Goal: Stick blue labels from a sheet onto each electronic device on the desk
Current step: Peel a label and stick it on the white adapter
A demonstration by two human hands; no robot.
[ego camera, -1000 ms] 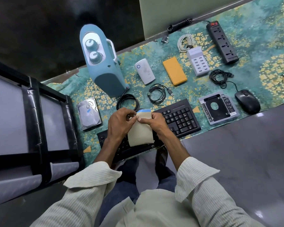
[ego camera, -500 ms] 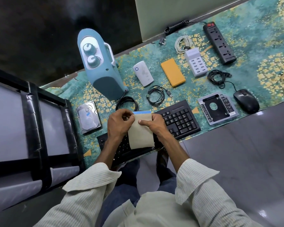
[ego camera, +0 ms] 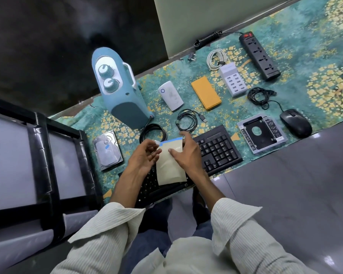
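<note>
Your right hand [ego camera: 186, 153] holds the sheet [ego camera: 169, 167] above the left half of the keyboard [ego camera: 218, 149]; your thumb lies on its pale face and your fingers curl behind its right edge, with one tip showing past the top. A blue strip [ego camera: 172, 140] runs along the sheet's top edge.

Your left hand [ego camera: 143, 157] sits just left of the sheet, fingers loosely spread and half curled, their tips at its left edge; a small pale tab [ego camera: 157, 142] shows at the sheet's top left corner beside your thumb. You cannot tell whether you pinch it or only touch it.

Left of that hand the drive [ego camera: 107, 155] lies flat on the cloth [ego camera: 325, 46], with a blue label [ego camera: 107, 146] on its top. Beyond it stands the blue unit [ego camera: 123, 95], upright, two knobs on its face; a black coil [ego camera: 152, 132] lies at its foot.

Across the far side of the cloth, from left to right, lie the white adapter [ego camera: 170, 98], the orange case [ego camera: 206, 93], the hub [ego camera: 233, 80] and the power strip [ego camera: 259, 56], each apart from the next; a white cable [ego camera: 216, 59] is bundled just behind the hub. A thin black cable [ego camera: 187, 120] is coiled between the adapter and the keyboard.

Right of the keyboard rests the caddy [ego camera: 260, 133]; the mouse [ego camera: 295, 122] lies just beyond it, near the cloth's edge.
</note>
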